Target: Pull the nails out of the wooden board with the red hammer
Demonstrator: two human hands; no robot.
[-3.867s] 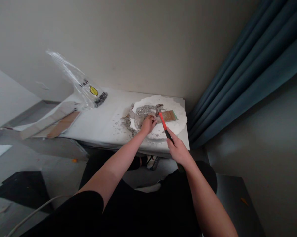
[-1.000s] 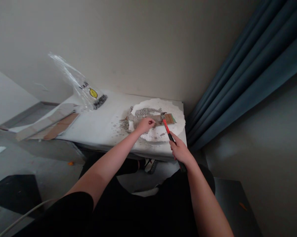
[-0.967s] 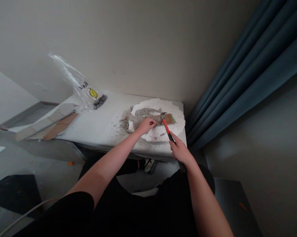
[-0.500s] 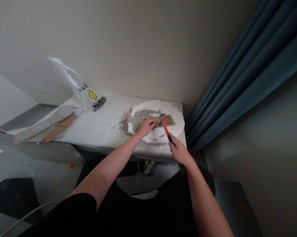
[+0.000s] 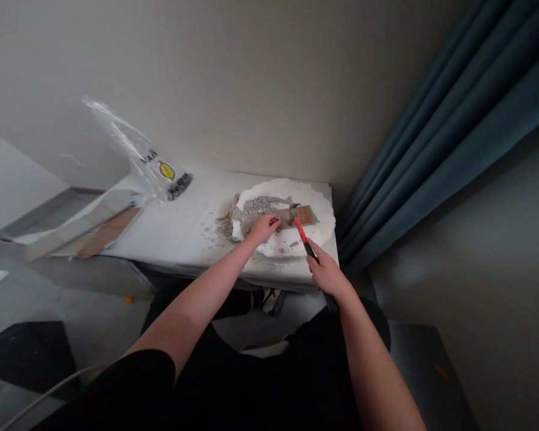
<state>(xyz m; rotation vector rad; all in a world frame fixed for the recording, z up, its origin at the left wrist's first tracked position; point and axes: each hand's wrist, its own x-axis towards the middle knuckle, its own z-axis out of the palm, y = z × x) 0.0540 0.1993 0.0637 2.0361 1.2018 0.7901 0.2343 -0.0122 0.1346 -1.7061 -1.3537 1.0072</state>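
Observation:
My right hand (image 5: pixel 326 272) is wrapped round the dark grip of a hammer (image 5: pixel 300 227) with a red upper shaft. The hammer's head rests on or just over a flat brown strip (image 5: pixel 305 215) with a greenish right end. To its left, my left hand (image 5: pixel 264 228) is closed, fingertips pinched together by the strip's near side; what they hold is too small to make out. Beneath lies a white, ragged-edged round sheet (image 5: pixel 323 236). Grey crumbled rubble (image 5: pixel 269 205) covers its left part, and some is hidden behind my left hand.
The bench (image 5: pixel 197 233) has grey bits scattered left of the sheet. A clear plastic bag (image 5: pixel 146 164) with a yellow mark and cardboard pieces (image 5: pixel 107 232) are further left. A blue curtain (image 5: pixel 413 143) hangs at right. A black box-like object (image 5: pixel 31 353) stands on the floor.
The view has shifted slightly. Both hands keep nearly the same places, and the hammer's head stays at the brown strip.

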